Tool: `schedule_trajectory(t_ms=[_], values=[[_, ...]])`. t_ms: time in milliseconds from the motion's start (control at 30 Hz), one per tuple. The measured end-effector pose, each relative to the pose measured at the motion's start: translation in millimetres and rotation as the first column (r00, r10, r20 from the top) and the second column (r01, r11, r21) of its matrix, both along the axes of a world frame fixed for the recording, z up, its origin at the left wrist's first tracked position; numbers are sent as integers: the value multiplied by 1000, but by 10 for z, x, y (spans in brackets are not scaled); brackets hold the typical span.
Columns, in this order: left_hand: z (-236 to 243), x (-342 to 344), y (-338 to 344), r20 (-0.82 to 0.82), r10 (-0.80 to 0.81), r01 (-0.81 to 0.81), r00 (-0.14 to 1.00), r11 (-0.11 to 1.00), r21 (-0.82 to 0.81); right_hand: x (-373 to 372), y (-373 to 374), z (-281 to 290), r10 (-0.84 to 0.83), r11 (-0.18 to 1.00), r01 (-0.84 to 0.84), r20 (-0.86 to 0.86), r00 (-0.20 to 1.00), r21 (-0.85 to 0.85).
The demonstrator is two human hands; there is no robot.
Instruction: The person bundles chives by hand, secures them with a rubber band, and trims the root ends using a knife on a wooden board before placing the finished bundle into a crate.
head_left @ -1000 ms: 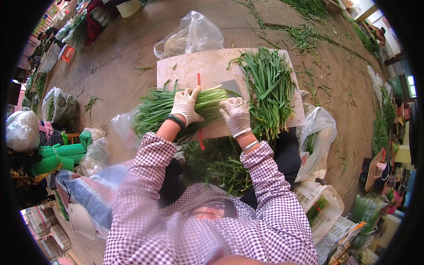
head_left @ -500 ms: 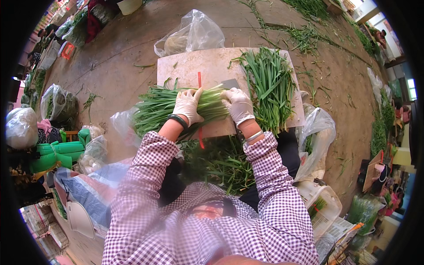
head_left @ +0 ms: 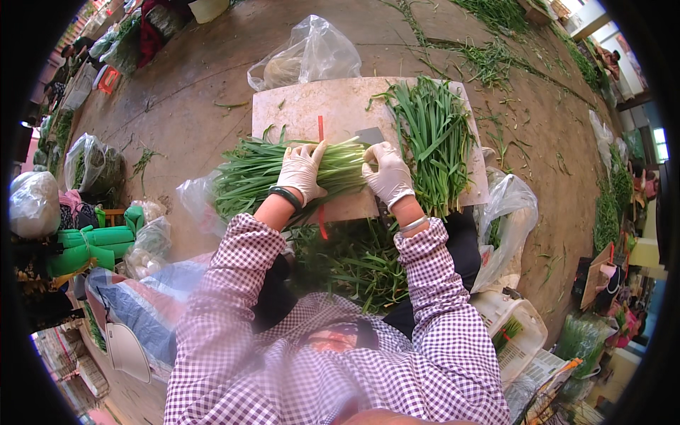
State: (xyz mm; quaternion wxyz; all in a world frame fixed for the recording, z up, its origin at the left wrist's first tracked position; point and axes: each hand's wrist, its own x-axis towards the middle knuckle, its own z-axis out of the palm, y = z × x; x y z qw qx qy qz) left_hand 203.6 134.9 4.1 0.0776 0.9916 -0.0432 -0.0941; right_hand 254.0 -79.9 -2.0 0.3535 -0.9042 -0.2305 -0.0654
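A bunch of long green chive-like leaves (head_left: 244, 173) lies sideways on a pale board (head_left: 301, 106), its whitish stem ends pointing right. My left hand (head_left: 302, 172), in a whitish glove, is closed over the bunch near its stems, pressing it down. Gloved too, my right hand (head_left: 389, 173) is at the stem ends with thumb and fingers curled together; whatever they pinch is too small to make out. A red strip (head_left: 320, 127) runs under the bunch and shows on both sides. Just behind the stem ends lies a flat grey piece (head_left: 370, 134).
On the board's right side rests a loose pile of similar greens (head_left: 432, 134). Beyond the board stands a clear plastic bag (head_left: 312, 53). More leaves (head_left: 361, 265) lie below the board, by my lap. A plastic bag (head_left: 513, 219) and a whitish basket (head_left: 520, 333) sit at right.
My right hand has shifted slightly right, back from the stems, and its fingers have curled in more. My left hand and the bunch stay in place.
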Motion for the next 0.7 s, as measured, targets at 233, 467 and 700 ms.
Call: schedule_trajectory(t_ms=[233, 467, 700], values=[[26, -15, -15, 5, 7, -7, 1000, 1000, -23, 64, 129, 50, 116, 993, -118, 93, 989, 16], [19, -35, -34, 2, 27, -27, 1000, 1000, -13, 64, 73, -18, 73, 991, -65, -67, 995, 116], [-11, -56, -60, -4, 27, -27, 1000, 1000, 6, 266, 236, 32, 101, 995, -103, 140, 985, 10]])
